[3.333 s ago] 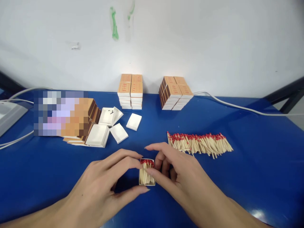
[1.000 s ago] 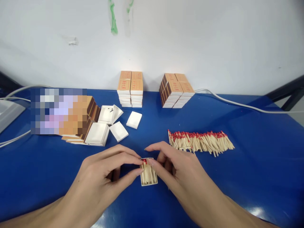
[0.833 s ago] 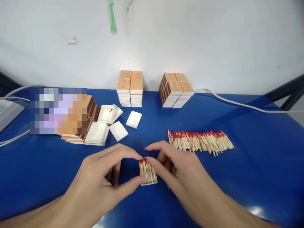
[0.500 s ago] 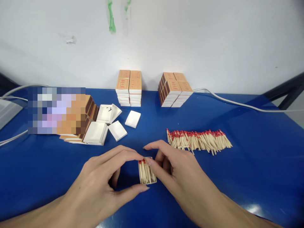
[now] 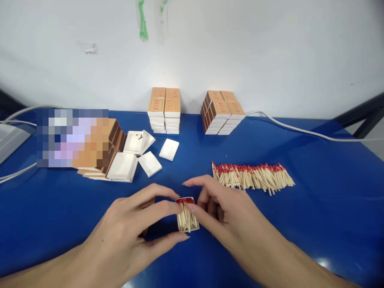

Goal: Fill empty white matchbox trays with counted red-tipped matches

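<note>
A small white matchbox tray (image 5: pixel 196 228) filled with red-headed matches (image 5: pixel 186 220) lies on the blue table in front of me. My left hand (image 5: pixel 141 224) grips the tray from the left: the index fingertip is at its far edge, the thumb at its near edge, and the middle finger rests over the matches. On the other side is my right hand (image 5: pixel 222 216), its thumb tip on the matches near their heads. Its index finger stretches out beyond the tray, apart from the thumb. A loose pile of matches (image 5: pixel 252 178) lies past the right hand.
Several white trays (image 5: pixel 150 164) lie at the left, beside a heap of matchbox sleeves (image 5: pixel 115 138), partly blurred out. Two stacks of matchboxes stand by the wall, a left stack (image 5: pixel 164 110) and a right stack (image 5: pixel 222 112). A white cable (image 5: pixel 294 130) runs at the back right.
My left middle finger has moved onto the matches, while the index finger sits at the tray's far edge. More red match heads show. The right hand has shifted slightly.
</note>
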Demonstrator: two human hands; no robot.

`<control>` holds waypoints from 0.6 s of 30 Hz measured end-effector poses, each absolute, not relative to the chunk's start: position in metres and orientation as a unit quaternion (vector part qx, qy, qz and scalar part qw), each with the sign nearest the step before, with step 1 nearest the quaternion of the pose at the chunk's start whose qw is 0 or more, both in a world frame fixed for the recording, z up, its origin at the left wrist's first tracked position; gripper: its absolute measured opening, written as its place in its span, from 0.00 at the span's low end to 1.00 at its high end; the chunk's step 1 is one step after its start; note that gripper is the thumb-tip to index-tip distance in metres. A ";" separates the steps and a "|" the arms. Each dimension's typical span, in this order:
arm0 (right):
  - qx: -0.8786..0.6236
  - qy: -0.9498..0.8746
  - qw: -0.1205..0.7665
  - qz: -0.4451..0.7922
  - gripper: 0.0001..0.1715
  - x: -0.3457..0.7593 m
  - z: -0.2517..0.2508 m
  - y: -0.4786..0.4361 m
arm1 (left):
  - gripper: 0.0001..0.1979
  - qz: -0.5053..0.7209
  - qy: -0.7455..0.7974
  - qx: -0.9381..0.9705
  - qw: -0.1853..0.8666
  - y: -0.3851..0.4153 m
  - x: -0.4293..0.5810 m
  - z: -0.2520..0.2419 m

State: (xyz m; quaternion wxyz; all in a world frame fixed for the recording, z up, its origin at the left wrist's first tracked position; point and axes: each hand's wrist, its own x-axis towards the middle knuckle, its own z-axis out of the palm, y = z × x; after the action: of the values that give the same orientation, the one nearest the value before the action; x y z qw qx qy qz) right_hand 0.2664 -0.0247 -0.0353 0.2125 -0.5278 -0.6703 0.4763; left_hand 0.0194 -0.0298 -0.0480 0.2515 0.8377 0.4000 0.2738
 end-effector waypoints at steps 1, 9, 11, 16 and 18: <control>-0.527 -0.670 0.213 0.476 0.15 0.267 -0.035 -0.025 | 0.11 0.272 0.397 0.840 0.251 -0.029 0.019 -0.048; -0.526 -0.664 0.195 0.495 0.18 0.274 -0.030 -0.028 | 0.10 0.271 0.398 0.843 0.240 -0.033 0.018 -0.046; -0.528 -0.663 0.181 0.499 0.21 0.276 -0.028 -0.029 | 0.09 0.275 0.396 0.843 0.238 -0.034 0.017 -0.046; -0.534 -0.660 0.173 0.500 0.23 0.273 -0.027 -0.029 | 0.10 0.257 0.381 0.853 0.247 -0.034 0.018 -0.048; -0.534 -0.662 0.178 0.494 0.24 0.270 -0.027 -0.029 | 0.10 0.258 0.383 0.852 0.245 -0.032 0.019 -0.049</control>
State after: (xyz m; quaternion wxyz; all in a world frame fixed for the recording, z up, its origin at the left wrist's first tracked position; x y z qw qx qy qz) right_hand 0.2703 -0.0290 -0.0272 0.1777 -0.5339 -0.6625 0.4945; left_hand 0.0192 -0.0323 -0.0488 0.2453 0.8525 0.3827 0.2581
